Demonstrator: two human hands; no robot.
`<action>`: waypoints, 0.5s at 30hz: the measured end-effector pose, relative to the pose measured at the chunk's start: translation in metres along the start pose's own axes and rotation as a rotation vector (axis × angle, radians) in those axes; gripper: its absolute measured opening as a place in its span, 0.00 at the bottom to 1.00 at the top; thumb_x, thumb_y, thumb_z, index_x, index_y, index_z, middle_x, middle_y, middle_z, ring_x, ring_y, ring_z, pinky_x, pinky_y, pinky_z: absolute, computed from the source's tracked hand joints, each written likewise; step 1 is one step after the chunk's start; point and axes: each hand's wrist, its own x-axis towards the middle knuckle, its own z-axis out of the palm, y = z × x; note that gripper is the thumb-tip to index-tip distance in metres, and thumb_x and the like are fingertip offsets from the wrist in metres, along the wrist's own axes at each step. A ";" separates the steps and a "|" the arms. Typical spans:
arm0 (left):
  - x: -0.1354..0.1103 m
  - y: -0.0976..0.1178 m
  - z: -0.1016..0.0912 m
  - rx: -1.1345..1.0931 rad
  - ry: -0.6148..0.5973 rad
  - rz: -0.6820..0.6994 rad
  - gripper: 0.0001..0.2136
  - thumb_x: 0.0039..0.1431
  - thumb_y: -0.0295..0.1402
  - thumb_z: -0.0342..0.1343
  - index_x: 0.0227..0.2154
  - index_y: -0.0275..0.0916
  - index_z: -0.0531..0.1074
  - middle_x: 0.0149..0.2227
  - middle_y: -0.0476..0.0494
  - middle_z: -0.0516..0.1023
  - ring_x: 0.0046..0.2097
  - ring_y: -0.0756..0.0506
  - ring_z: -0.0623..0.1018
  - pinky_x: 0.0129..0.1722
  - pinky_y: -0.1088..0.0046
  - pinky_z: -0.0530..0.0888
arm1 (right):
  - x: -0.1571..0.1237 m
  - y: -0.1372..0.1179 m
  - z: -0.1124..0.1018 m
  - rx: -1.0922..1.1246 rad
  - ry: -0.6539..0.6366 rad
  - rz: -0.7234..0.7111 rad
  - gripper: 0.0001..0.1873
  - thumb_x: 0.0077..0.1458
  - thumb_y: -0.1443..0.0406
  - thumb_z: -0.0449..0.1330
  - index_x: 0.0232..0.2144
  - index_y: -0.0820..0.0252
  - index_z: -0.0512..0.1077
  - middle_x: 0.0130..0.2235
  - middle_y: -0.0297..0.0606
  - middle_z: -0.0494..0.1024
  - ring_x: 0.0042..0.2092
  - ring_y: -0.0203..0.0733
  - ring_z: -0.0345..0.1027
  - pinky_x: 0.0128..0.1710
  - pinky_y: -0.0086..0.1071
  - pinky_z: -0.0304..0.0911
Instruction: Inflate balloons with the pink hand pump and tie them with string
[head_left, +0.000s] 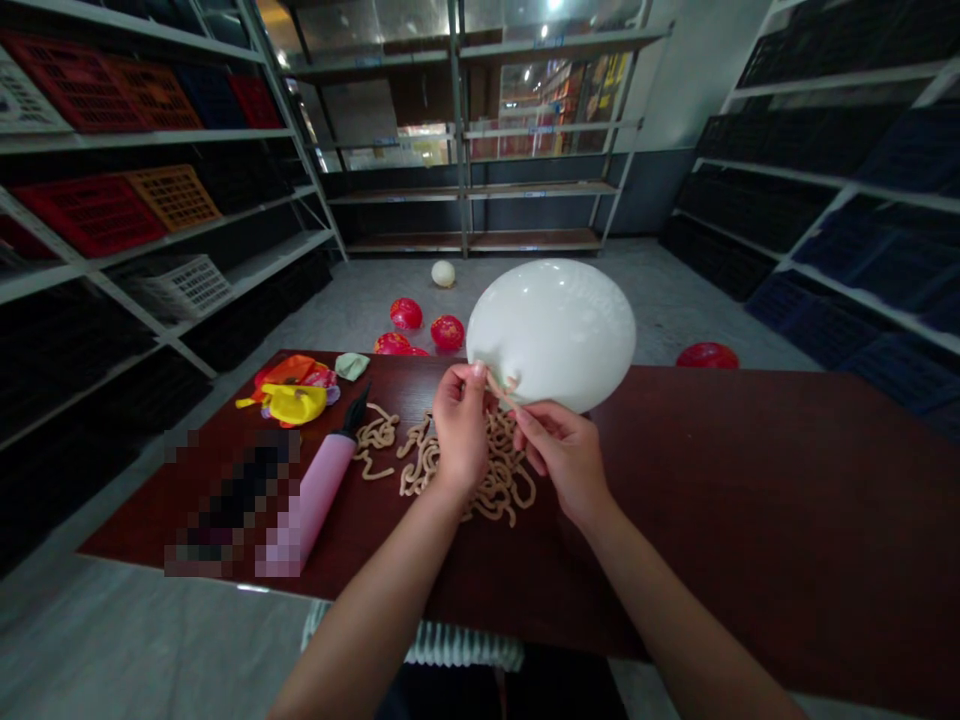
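A large inflated white balloon (555,325) rests just beyond my hands, its neck turned toward me. My left hand (461,420) is closed in a pinch near the neck, with one end of a thin tan cord (501,390) between thumb and fingers. Pinched in my right hand (562,450) is the cord's other side, so a short length runs between the two. Whether the left fingers also grip the balloon's neck I cannot tell. Beneath my hands lies a tangled pile of tan cords (517,490), partly hidden by the left hand.
Left on the dark red table (750,480) lie a pink hand pump (322,490), uninflated colourful balloons (296,395), a pale green balloon (352,366) and a blurred dark object (244,495). Red balloons (448,332) and a small white balloon (443,273) sit on the floor. Shelves (465,190) surround.
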 end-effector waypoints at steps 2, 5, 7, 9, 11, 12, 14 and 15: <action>0.003 0.000 -0.001 -0.140 0.045 -0.124 0.16 0.55 0.44 0.63 0.29 0.37 0.66 0.26 0.52 0.70 0.26 0.54 0.70 0.28 0.80 0.68 | 0.000 0.001 0.002 -0.030 -0.010 -0.001 0.15 0.52 0.53 0.64 0.28 0.59 0.74 0.20 0.29 0.71 0.16 0.26 0.52 0.14 0.26 0.42; 0.005 -0.002 -0.003 -0.114 0.023 -0.145 0.17 0.56 0.45 0.62 0.30 0.37 0.65 0.25 0.53 0.68 0.25 0.55 0.68 0.26 0.81 0.66 | 0.000 0.002 0.001 -0.059 -0.005 -0.016 0.15 0.52 0.53 0.64 0.28 0.59 0.74 0.20 0.29 0.71 0.16 0.26 0.52 0.15 0.26 0.42; 0.004 -0.005 -0.004 0.012 -0.059 -0.049 0.16 0.59 0.46 0.59 0.31 0.37 0.65 0.24 0.53 0.66 0.24 0.55 0.66 0.24 0.81 0.64 | 0.001 0.002 -0.002 -0.066 0.017 -0.027 0.15 0.53 0.53 0.63 0.29 0.59 0.74 0.21 0.28 0.71 0.17 0.27 0.52 0.15 0.27 0.42; 0.003 -0.009 -0.005 0.128 -0.160 0.036 0.15 0.61 0.46 0.57 0.32 0.38 0.64 0.25 0.53 0.66 0.25 0.55 0.66 0.25 0.80 0.65 | 0.002 0.001 -0.005 -0.060 0.053 -0.047 0.14 0.53 0.53 0.63 0.31 0.59 0.75 0.21 0.28 0.71 0.17 0.26 0.52 0.15 0.27 0.43; 0.001 -0.013 -0.005 0.179 -0.246 0.056 0.14 0.60 0.43 0.59 0.34 0.39 0.63 0.28 0.53 0.66 0.27 0.54 0.68 0.28 0.79 0.66 | 0.003 0.000 -0.007 -0.045 0.089 -0.071 0.14 0.54 0.54 0.63 0.32 0.59 0.75 0.21 0.27 0.70 0.17 0.26 0.52 0.16 0.26 0.43; 0.000 -0.014 -0.005 0.187 -0.275 0.052 0.14 0.59 0.42 0.60 0.36 0.40 0.62 0.28 0.53 0.66 0.28 0.54 0.68 0.28 0.79 0.66 | 0.003 -0.001 -0.008 -0.041 0.099 -0.080 0.14 0.54 0.54 0.63 0.32 0.59 0.75 0.21 0.27 0.70 0.17 0.27 0.52 0.16 0.26 0.44; 0.000 -0.015 -0.005 0.174 -0.299 0.034 0.14 0.59 0.39 0.61 0.39 0.41 0.61 0.28 0.54 0.67 0.27 0.54 0.69 0.28 0.79 0.66 | 0.003 -0.001 -0.008 -0.052 0.097 -0.085 0.14 0.54 0.54 0.63 0.31 0.59 0.75 0.21 0.27 0.69 0.18 0.27 0.53 0.16 0.27 0.44; 0.001 -0.014 -0.004 0.151 -0.290 0.017 0.14 0.59 0.38 0.60 0.41 0.42 0.60 0.28 0.54 0.67 0.26 0.54 0.68 0.27 0.79 0.65 | 0.003 0.000 -0.008 -0.070 0.093 -0.083 0.14 0.54 0.54 0.63 0.31 0.59 0.75 0.21 0.27 0.68 0.18 0.27 0.52 0.16 0.27 0.44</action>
